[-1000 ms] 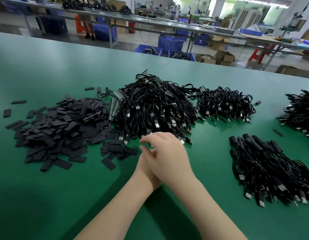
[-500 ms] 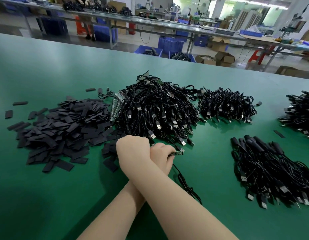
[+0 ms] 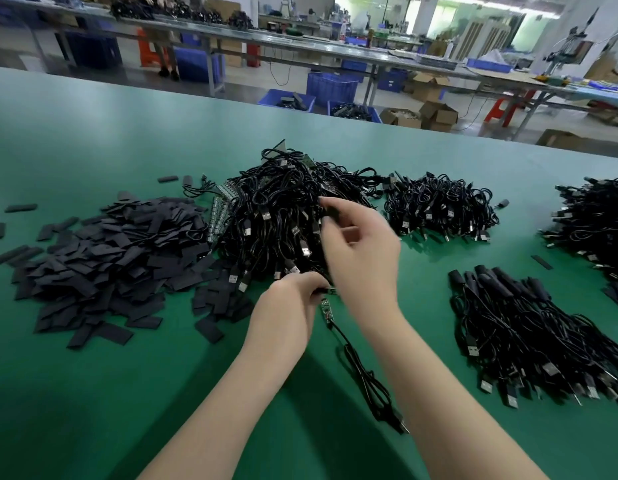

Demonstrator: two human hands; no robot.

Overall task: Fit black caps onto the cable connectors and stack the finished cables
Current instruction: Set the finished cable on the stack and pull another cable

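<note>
My left hand (image 3: pixel 286 308) grips one black cable (image 3: pixel 361 368) just behind its small green circuit-board connector (image 3: pixel 324 310). The cable trails toward me on the green table (image 3: pixel 93 393). My right hand (image 3: pixel 364 258) hovers above the left and pinches a black cap (image 3: pixel 331 212) between thumb and fingertips; it is motion-blurred. A wide heap of flat black caps (image 3: pixel 103 258) lies to the left. Behind my hands is a big tangle of uncapped cables (image 3: pixel 279 209). At the right lies a stack of capped cables (image 3: pixel 529 327).
A smaller cable bundle (image 3: pixel 439 209) sits behind and to the right, and another cable heap (image 3: pixel 598 220) lies at the far right edge. Loose caps (image 3: pixel 210 329) are scattered near my left hand. Work benches and blue crates (image 3: pixel 331 86) stand beyond the table.
My right arm was crossed over the left, reaching toward the cap heap. It has swung back right and risen with a cap, and the cable's board end now shows by my left hand.
</note>
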